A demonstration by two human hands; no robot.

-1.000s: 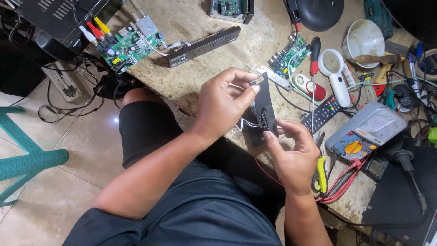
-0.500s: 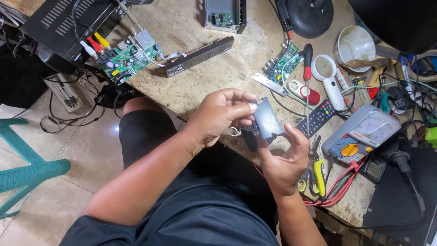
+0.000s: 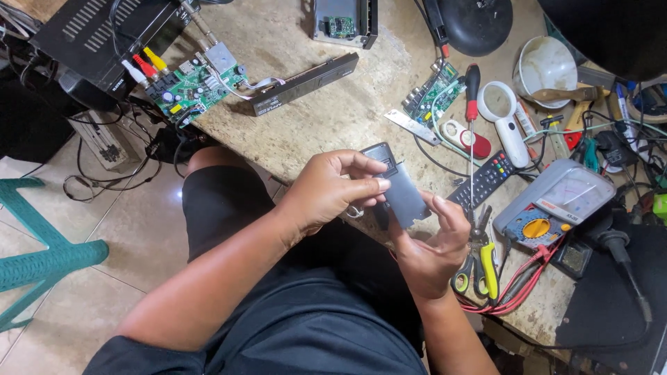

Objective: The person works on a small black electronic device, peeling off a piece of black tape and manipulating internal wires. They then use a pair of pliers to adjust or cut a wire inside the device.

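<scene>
1. The left hand (image 3: 326,191) and right hand (image 3: 431,246) are bare, without gloves, rings or a watch
2. Both forearms are uncovered (no sleeve reaches them)
3. The person wears black shorts (image 3: 222,201) and a dark top (image 3: 299,340)

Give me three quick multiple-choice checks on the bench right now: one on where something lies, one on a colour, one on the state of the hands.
1. Where does the magnifying glass lie?
A. On the floor by the stool
B. On the bench right of the red-handled screwdriver
C. On the person's lap

2. What colour is the plastic stool?
A. Teal green
B. Orange
C. White

3. How is the small grey device held?
A. It lies alone on the bench
B. Only the right hand touches it
C. Both the left hand and the right hand grip it

Answers: 1 B, it sits on the bench just beside the screwdriver; 2 A, the stool at the left edge is teal; 3 C, fingers of both hands close on it.
</scene>
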